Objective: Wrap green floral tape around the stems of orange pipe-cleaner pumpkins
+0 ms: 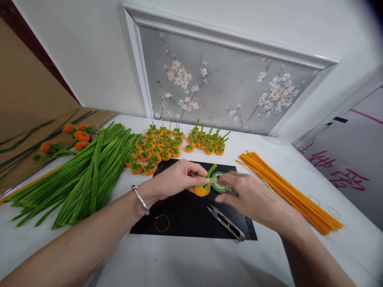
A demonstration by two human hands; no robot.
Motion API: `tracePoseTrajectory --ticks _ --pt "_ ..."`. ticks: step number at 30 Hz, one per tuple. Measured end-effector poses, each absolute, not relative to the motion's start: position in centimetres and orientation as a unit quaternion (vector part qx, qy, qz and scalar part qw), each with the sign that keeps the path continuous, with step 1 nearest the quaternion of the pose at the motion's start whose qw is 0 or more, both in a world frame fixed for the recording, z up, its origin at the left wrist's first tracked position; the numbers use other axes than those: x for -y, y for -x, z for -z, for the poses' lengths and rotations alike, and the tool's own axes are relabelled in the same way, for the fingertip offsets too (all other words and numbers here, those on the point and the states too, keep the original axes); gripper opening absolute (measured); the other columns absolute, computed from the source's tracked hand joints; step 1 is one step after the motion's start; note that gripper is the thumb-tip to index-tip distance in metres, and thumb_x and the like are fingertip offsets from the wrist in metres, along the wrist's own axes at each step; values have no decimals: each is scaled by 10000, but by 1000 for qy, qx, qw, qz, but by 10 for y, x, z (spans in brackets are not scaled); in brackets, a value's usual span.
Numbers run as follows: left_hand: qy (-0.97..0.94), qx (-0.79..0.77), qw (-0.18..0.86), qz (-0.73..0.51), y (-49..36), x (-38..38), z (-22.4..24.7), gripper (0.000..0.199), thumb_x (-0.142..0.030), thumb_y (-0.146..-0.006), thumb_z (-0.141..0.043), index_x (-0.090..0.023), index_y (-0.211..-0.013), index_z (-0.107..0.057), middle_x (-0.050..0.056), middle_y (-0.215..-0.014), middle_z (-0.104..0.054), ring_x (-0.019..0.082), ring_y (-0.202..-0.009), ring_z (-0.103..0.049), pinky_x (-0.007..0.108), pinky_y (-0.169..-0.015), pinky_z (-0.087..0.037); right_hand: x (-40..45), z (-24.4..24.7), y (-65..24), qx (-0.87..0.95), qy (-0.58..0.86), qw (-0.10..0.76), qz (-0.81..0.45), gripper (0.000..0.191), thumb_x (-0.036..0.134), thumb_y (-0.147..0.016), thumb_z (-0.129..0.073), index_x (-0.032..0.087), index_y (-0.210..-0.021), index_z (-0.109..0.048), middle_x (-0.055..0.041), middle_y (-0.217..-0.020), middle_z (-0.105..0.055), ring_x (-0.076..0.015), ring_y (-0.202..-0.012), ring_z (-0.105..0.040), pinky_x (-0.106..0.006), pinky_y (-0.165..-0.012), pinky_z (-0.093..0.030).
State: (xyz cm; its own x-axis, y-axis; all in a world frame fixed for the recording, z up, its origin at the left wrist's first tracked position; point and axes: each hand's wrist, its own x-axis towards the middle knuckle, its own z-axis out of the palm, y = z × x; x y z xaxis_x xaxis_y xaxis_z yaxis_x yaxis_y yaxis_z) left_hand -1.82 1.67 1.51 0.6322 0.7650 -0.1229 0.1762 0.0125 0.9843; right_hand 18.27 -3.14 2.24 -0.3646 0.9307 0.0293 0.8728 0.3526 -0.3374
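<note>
Pinched in my left hand [182, 175] is a small orange pipe-cleaner pumpkin [202, 190] with a green stem [212, 170] sticking up. A pale green strip of tape [213, 180] runs from the stem base toward a roll of green tape [218, 187]. My right hand [249, 195], slightly blurred, has its thumb and fingers closed at the roll's right side. Below them, thread snips [226, 223] lie on a black mat [185, 217], with a thin wire loop [162, 223] to the left.
Green pipe cleaners [89, 175] pile on the left, orange ones [293, 193] on the right. Several finished-looking pumpkins [157, 145] and a second group with upright stems [209, 141] stand at the back by the wall. Orange flowers [81, 136] lie at far left.
</note>
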Motion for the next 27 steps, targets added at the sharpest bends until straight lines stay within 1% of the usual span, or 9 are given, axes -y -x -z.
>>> tracePoseTrajectory --ticks 3,5,9,13,17,20,23,25,27 --pt "-682 -354 598 -227 19 -17 -17 191 -305 -754 -663 -125 -692 -651 -30 -626 -522 76 -585 -473 181 -552 -411 21 -18 -180 775 506 316 -211 182 294 -825 -613 208 -984 -592 -43 -1007 -626 -146 -803 -602 -250 -664 -469" --pt "-703 -349 578 -223 19 -18 -18 202 -307 -763 -646 -127 -671 -645 -38 -599 -496 75 -567 -435 185 -539 -370 16 -12 -174 753 472 365 -277 185 325 -836 -594 197 -967 -574 -38 -971 -621 -128 -764 -582 -224 -608 -461" --pt "-730 -352 550 -202 19 -20 -17 242 -323 -759 -643 -116 -635 -622 -43 -581 -457 76 -553 -374 205 -530 -295 12 0 -167 747 444 359 -341 150 334 -821 -626 196 -840 -572 13 -778 -598 -111 -688 -529 -215 -578 -411" --pt "-739 -345 548 -188 20 -22 -16 250 -314 -801 -588 -117 -648 -600 -48 -588 -415 77 -554 -322 220 -534 -252 9 5 -171 732 418 380 -380 120 246 -765 -691 195 -808 -591 33 -748 -586 -103 -693 -520 -221 -642 -408" --pt "-743 -338 545 -191 21 -23 -15 309 -360 -832 -554 -125 -631 -570 -51 -585 -376 80 -550 -293 230 -525 -222 7 6 -173 691 393 396 -459 138 282 -766 -695 188 -833 -619 32 -676 -582 -101 -640 -513 -220 -599 -399" --pt "-737 -335 553 -196 23 -23 -14 314 -377 -841 -549 -124 -660 -591 -46 -597 -394 80 -554 -306 229 -526 -229 8 7 -171 670 394 411 -476 148 306 -760 -700 177 -810 -646 25 -644 -581 -95 -585 -488 -221 -549 -377" --pt "-708 -331 587 -211 22 -23 -13 368 -426 -871 -499 -121 -689 -593 -37 -605 -413 79 -543 -322 226 -513 -246 8 8 -169 667 407 442 -441 115 279 -758 -695 166 -761 -672 9 -665 -593 -89 -563 -467 -221 -516 -355" --pt "-689 -326 606 -226 20 -21 -12 362 -445 -881 -471 -126 -769 -599 -17 -662 -471 87 -578 -393 223 -540 -310 8 10 -170 665 417 466 -410 105 263 -757 -692 163 -734 -667 9 -668 -584 -92 -571 -464 -222 -520 -354" --pt "-693 -333 587 -255 17 -18 -11 280 -419 -821 -578 -152 -906 -581 2 -785 -534 106 -669 -479 228 -598 -380 7 12 -170 657 425 485 -391 124 273 -760 -686 163 -720 -647 14 -653 -570 -95 -570 -456 -225 -522 -352"
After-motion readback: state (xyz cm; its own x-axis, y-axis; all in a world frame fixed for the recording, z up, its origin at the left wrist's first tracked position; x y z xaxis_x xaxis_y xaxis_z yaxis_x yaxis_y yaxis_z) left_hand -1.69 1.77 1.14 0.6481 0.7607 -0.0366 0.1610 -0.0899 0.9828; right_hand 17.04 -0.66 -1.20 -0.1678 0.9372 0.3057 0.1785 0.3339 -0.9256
